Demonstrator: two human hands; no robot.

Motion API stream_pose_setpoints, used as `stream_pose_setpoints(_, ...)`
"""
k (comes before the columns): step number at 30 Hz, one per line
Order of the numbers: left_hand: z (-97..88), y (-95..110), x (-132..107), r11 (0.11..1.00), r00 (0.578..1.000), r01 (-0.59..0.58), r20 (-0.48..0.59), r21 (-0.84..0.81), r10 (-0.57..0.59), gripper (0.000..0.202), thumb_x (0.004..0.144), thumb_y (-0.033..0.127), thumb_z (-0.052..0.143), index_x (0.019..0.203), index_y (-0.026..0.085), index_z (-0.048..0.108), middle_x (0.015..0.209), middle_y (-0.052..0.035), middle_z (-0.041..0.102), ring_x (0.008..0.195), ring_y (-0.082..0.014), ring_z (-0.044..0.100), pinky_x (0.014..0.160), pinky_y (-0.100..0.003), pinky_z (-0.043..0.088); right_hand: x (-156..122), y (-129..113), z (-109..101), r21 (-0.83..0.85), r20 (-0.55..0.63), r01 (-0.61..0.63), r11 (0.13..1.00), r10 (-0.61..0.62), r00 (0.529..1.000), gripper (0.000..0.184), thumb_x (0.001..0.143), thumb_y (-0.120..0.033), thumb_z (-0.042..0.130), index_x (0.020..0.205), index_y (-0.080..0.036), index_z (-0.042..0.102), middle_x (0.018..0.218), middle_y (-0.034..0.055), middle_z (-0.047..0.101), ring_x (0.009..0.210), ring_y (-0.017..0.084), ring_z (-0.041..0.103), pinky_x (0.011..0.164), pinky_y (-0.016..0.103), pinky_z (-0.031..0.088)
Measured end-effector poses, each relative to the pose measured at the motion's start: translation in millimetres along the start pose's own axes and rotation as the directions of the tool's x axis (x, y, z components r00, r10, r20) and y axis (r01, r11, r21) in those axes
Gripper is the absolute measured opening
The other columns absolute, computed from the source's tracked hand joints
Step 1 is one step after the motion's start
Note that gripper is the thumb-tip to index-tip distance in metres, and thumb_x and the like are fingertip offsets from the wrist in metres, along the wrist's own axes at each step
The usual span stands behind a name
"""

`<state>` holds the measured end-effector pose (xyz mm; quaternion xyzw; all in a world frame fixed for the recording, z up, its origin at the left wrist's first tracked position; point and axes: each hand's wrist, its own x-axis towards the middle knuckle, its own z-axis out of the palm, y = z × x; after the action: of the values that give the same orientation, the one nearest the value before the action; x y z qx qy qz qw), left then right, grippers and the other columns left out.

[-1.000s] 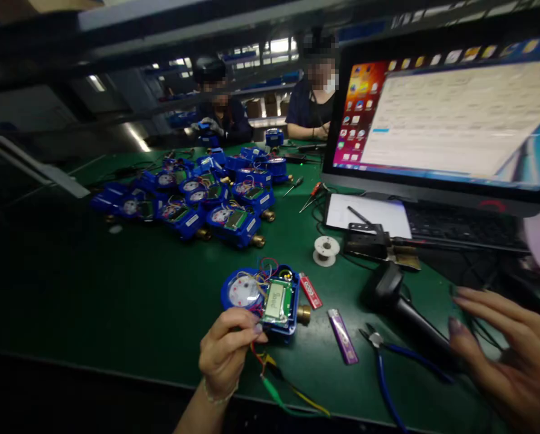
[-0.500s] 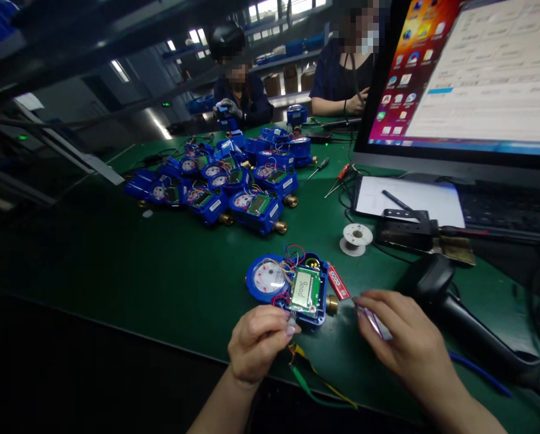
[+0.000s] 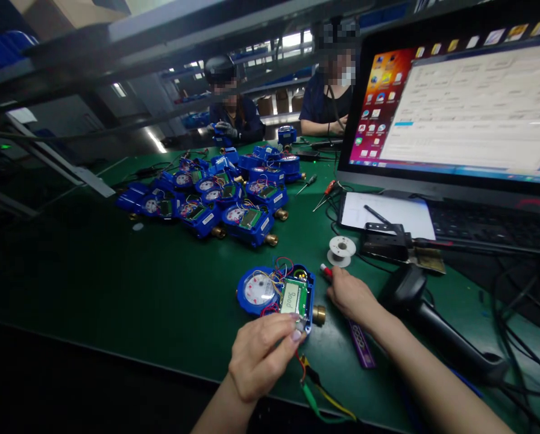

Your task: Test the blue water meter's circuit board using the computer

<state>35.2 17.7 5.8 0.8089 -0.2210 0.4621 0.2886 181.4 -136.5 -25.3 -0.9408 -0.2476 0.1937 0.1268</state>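
A blue water meter (image 3: 274,291) with a white dial, coloured wires and a small lit display lies on the green mat near the front edge. My left hand (image 3: 261,355) pinches its near corner, where red, yellow and green clip leads (image 3: 319,395) trail off. My right hand (image 3: 351,293) rests just right of the meter, fingers closed over a red lighter (image 3: 325,270) whose tip shows. A purple lighter (image 3: 363,346) lies on the mat under my right wrist.
Several blue meters (image 3: 220,199) are heaped at mid-table. A solder spool (image 3: 341,249), black holder (image 3: 387,241), barcode scanner (image 3: 428,313), paper (image 3: 387,212), keyboard and monitor (image 3: 460,108) fill the right. Two people sit across the table. Cables tangle at the far right.
My right hand came in from the far right, passed over the purple lighter, and now closes on the red lighter beside the meter. My left hand keeps its hold on the meter's corner.
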Motion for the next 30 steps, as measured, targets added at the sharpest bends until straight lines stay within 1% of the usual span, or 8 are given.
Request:
stream_pose_setpoints(2,0.4,2.7,2.7,0.999,0.999,0.038,0.012,-0.032,-0.037,0.028,0.068,-0.011,0.065,0.091,0.004,0.06,0.096,-0.0066,0.065,0.098,-0.0125,0.063,0.089,-0.019,0.054,-17.0,7.9,-5.1,0.221,0.008,0.055,0.974,-0.058,0.998,0.016,0.091,-0.014,0.031,0.103,-0.009,0.041,0.096,0.0133,0.057,0.086,0.02,0.059,0.079,0.034,0.047)
stream_pose_setpoints(3,0.9,3.3,2.9,0.999,0.999,0.033,0.015,-0.038,-0.033,0.029,0.068,-0.011,0.065,0.092,0.004,0.06,0.096,-0.007,0.065,0.099,-0.0126,0.063,0.09,-0.019,0.053,-28.1,9.8,-5.8,0.41,0.009,0.098,0.907,-0.112,0.994,0.014,0.094,-0.02,0.03,0.102,-0.012,0.038,0.091,0.0084,0.056,0.08,0.015,0.057,0.075,0.029,0.047)
stream_pose_setpoints(5,3.1,3.2,1.5,0.999,0.999,-0.013,0.03,-0.042,0.014,0.025,0.07,-0.01,0.064,0.092,0.002,0.06,0.098,-0.009,0.064,0.101,-0.0145,0.062,0.091,-0.022,0.054,-51.6,8.6,-2.9,0.787,-0.012,0.151,0.598,-0.23,0.973,0.021,0.098,-0.036,0.033,0.1,-0.015,0.036,0.078,0.0001,0.049,0.064,0.007,0.048,0.06,0.019,0.042)
stream_pose_setpoints(7,6.8,2.2,-0.5,0.996,0.997,-0.062,0.05,-0.059,0.065,0.02,0.073,-0.008,0.062,0.091,0.0,0.06,0.1,-0.0118,0.064,0.103,-0.0175,0.062,0.088,-0.026,0.056,-71.1,2.0,4.5,0.963,0.0,0.078,0.256,-0.29,0.957,0.039,0.094,-0.053,0.04,0.098,-0.014,0.039,0.064,-0.0049,0.039,0.051,0.004,0.035,0.046,0.015,0.029)
stream_pose_setpoints(11,15.5,2.3,-1.1,0.99,0.991,-0.115,0.055,-0.087,0.12,0.01,0.08,-0.002,0.058,0.089,0.0,0.06,0.094,-0.0147,0.065,0.1,-0.0195,0.063,0.082,-0.029,0.059,-85.2,-14.1,18.4,0.988,0.121,-0.142,-0.062,-0.263,0.957,0.066,0.08,-0.078,0.039,0.065,-0.014,0.042,0.048,-0.0066,0.024,0.04,0.003,0.018,0.037,0.016,0.013)
stream_pose_setpoints(14,18.2,4.6,-0.3,0.985,0.987,-0.141,0.065,-0.099,0.148,0.01,0.083,0.0,0.055,0.091,-0.001,0.061,0.095,-0.0157,0.065,0.1,-0.0211,0.062,0.082,-0.032,0.059,-82.7,-19.3,20.7,0.956,0.252,-0.281,-0.085,-0.251,0.935,0.074,0.068,-0.086,0.043,0.05,-0.016,0.03,0.042,-0.0065,0.019,0.036,0.002,0.015,0.035,0.017,0.009)
stream_pose_setpoints(23,15.8,7.1,-5.6,0.986,0.987,-0.128,0.086,-0.104,0.137,0.013,0.083,0.0,0.056,0.094,-0.001,0.062,0.096,-0.0159,0.066,0.101,-0.0211,0.062,0.082,-0.032,0.058,-84.0,-21.9,19.3,0.9,0.423,-0.435,0.024,-0.288,0.859,0.067,0.053,-0.081,0.047,0.042,-0.017,0.033,0.033,-0.0055,0.021,0.029,0.002,0.016,0.03,0.016,0.009)
stream_pose_setpoints(30,13.7,5.6,-6.9,0.985,0.985,-0.133,0.091,-0.106,0.143,0.013,0.084,0.001,0.053,0.094,-0.001,0.062,0.1,-0.0145,0.065,0.105,-0.0197,0.061,0.087,-0.03,0.055,-83.0,-24.8,24.2,0.916,0.387,-0.397,0.047,-0.355,0.851,0.06,0.071,-0.072,0.033,0.045,-0.018,0.031,0.035,-0.0053,0.02,0.03,0.003,0.015,0.03,0.017,0.008)
